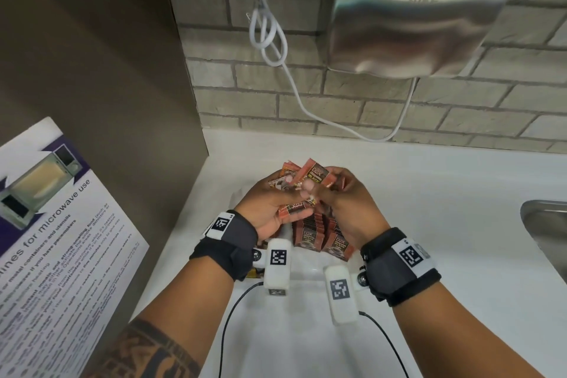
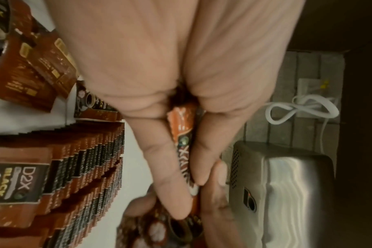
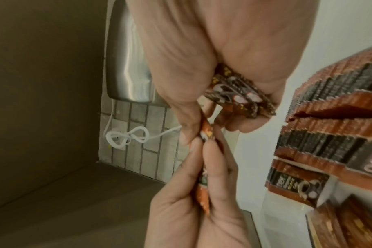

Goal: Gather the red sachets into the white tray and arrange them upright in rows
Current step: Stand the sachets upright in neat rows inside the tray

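From the head view, we hold a loose bunch of red sachets (image 1: 302,181) between our left hand (image 1: 270,209) and right hand (image 1: 343,209), both closed on them, above the rows (image 1: 319,233) already standing in the white tray (image 1: 310,270) near the counter's (image 1: 429,224) left edge. At the left wrist, fingers (image 2: 170,167) pinch one sachet (image 2: 182,142) edge-on — light, thin, slippery foil, best taken by its flat faces. At the right wrist, the palm cups several sachets (image 3: 238,95) while the fingertips (image 3: 188,135) share one with the left hand.

Glossy foil sachets (image 1: 308,232); brushed-metal hand dryer (image 1: 417,18); smooth white counter (image 1: 429,209); rough brick wall (image 1: 306,95).
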